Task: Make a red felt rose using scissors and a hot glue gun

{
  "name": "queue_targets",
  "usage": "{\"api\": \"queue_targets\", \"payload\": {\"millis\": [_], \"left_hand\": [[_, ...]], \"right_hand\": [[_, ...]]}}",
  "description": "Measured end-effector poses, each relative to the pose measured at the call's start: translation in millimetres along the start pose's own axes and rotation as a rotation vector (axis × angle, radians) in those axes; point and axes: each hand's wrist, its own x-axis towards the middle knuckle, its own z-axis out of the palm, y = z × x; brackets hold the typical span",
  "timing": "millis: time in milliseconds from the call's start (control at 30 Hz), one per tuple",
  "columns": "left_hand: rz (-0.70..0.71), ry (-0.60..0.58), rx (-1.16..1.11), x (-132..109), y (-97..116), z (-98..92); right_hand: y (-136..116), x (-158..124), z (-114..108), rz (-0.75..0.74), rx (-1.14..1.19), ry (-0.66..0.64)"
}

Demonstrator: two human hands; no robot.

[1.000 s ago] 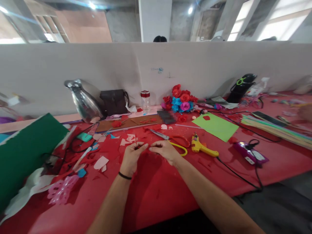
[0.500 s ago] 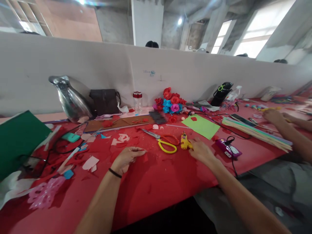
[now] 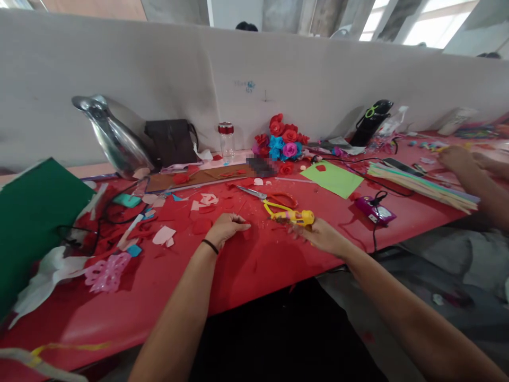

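Note:
In my left hand (image 3: 226, 230), a small piece of red paper (image 3: 247, 233) is pinched between thumb and fingers; against the red tabletop its outline is hard to see. My right hand (image 3: 323, 236) grips a yellow hot glue gun (image 3: 299, 216), whose nozzle points left toward the left hand. Just beyond the gun lie scissors (image 3: 254, 193) with one red and one yellow handle, partly covered by the gun. Pale pink paper pieces (image 3: 207, 199) rest past my left hand.
Paper roses (image 3: 285, 143) are heaped near the wall. Green paper (image 3: 333, 179), a purple power box (image 3: 374, 210) and bundled strips (image 3: 421, 187) lie to the right. Scraps and a pink cut-out (image 3: 107, 271) spread left, by a green board (image 3: 40, 223). A co-worker's hand (image 3: 457, 159) is far right.
My right hand has lifted the glue gun and turned its nozzle leftward, nearer my left hand. The left hand keeps its pinch on the red paper. The view has tipped downward.

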Motion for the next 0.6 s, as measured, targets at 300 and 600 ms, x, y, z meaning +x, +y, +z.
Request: {"api": "queue_targets", "payload": {"millis": [300,600], "left_hand": [[0.039,0.026,0.061,5.2,-4.8,1.8],[0.096,0.033,0.118,6.3,-7.7,1.6]], "right_hand": [[-22.5,15.2,37.9,-0.094,0.090,-0.083],[-26.5,17.7,39.2,-0.038,0.096,-0.097]]}}
